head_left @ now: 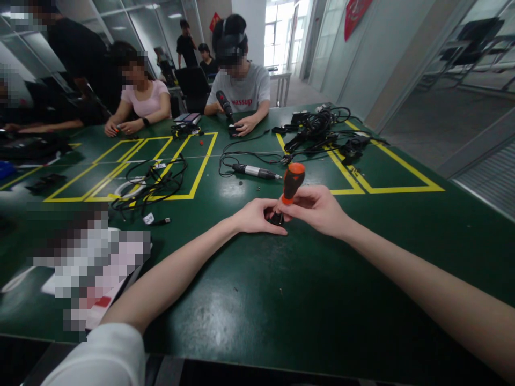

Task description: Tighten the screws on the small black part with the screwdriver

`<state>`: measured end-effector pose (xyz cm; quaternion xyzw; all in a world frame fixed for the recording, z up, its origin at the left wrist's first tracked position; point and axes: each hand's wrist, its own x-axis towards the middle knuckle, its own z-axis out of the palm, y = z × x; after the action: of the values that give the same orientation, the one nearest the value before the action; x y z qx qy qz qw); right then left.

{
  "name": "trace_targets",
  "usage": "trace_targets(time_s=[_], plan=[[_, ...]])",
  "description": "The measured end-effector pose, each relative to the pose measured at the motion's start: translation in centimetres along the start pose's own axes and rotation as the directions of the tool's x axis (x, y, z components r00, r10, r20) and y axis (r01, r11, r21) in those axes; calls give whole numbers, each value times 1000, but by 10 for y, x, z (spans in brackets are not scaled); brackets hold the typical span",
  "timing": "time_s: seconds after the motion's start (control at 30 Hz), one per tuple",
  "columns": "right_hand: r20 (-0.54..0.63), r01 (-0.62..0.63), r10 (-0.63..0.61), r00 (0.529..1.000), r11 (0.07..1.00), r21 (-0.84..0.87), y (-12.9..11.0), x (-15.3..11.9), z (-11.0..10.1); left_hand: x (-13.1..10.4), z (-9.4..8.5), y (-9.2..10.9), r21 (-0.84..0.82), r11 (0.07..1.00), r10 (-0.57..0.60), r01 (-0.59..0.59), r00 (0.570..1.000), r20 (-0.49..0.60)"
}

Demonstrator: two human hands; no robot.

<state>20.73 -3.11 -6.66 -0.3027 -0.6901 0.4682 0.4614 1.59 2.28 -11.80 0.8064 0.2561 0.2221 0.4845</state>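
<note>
My right hand grips a screwdriver with an orange and black handle, held nearly upright with its handle end up. The fingers close around the lower part of the tool, and its tip is hidden. Below it, my left hand pinches a small black part against the green table. Fingers cover much of that part, so its exact kind does not show. Just beyond my hands lies a grey and black pen-shaped electric screwdriver with a cable.
Tangled black cables lie at the back right, and more cables at the left. Yellow tape marks the tabletop. Across the table a person holds a power driver. Another person sits farther left.
</note>
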Motion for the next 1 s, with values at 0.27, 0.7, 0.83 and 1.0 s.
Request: trace_targets(time_s=[0.27,0.7,0.83,1.0], plan=[[-5,26,-26,1000,1000,10,-1,1,1,0,0,-1,26,1000,4,-4,1000,-12],[16,-91,90,996,994,56,3,2,-8,0,-1,3,12,1000,-8,8,1000,6],[61,-90,86,994,993,75,5,3,-10,1,0,1,-6,1000,8,-8,1000,-1],[129,-97,83,988,990,100,7,3,-8,1,0,-2,-12,999,31,-32,999,-19]])
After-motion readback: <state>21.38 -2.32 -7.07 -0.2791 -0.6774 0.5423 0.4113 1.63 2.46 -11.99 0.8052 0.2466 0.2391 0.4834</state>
